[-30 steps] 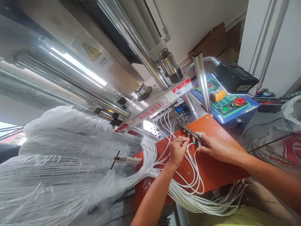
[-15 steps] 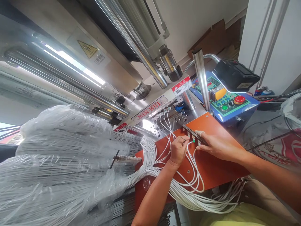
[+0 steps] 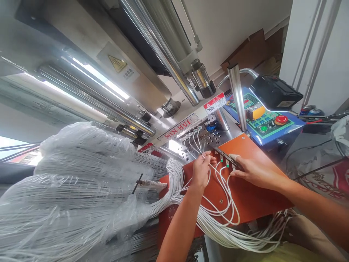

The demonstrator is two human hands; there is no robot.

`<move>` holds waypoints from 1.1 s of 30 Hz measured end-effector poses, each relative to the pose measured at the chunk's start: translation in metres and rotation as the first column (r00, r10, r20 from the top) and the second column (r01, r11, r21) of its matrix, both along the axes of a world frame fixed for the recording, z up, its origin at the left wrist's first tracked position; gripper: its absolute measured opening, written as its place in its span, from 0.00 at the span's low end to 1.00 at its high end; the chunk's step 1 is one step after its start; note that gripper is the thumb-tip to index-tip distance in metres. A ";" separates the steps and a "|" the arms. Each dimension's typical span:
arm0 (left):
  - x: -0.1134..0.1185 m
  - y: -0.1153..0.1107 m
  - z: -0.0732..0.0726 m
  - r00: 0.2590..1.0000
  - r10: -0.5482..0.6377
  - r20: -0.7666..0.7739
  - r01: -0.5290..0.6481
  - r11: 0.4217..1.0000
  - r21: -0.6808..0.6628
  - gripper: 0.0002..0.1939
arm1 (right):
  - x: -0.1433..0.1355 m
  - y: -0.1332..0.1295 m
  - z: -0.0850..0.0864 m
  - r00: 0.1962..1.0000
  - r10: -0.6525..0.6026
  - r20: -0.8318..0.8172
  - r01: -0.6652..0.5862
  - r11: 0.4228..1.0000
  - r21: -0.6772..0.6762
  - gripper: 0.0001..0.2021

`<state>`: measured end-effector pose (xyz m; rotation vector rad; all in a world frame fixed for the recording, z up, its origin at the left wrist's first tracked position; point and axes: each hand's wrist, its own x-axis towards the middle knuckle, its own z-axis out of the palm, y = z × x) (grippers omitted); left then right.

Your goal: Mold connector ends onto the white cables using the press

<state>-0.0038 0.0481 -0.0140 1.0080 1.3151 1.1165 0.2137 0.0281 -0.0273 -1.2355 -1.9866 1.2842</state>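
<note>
My right hand (image 3: 247, 170) grips the near end of a dark metal bar (image 3: 224, 155) that lies slantwise over the orange-red board. Small metal connectors with green parts (image 3: 227, 164) sit in a row along the bar, and white cables (image 3: 230, 194) loop away from them. Left of the row, my left hand (image 3: 201, 170) is closed, with a white cable pinched at its fingertips. Its fingers partly cover the cable end. Beyond that hand, several other white cables (image 3: 194, 142) run into the press opening.
The orange-red board (image 3: 261, 196) is the work surface. A thick cable bundle (image 3: 174, 178) crosses its left side, beside plastic-wrapped cables (image 3: 81, 182). The press (image 3: 180, 131) stands ahead, with a blue control panel (image 3: 272, 125) and a black lamp (image 3: 276, 92) to the right.
My left hand has moved left, away from the bar and its connectors, so more green parts show. My right hand keeps its grip on the bar. The whole view has shifted slightly.
</note>
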 end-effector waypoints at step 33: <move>-0.004 0.013 -0.032 0.767 0.097 -0.634 0.245 0.869 0.430 0.05 | 0.001 0.002 0.005 1.000 0.017 0.012 -0.016 1.000 -0.022 0.26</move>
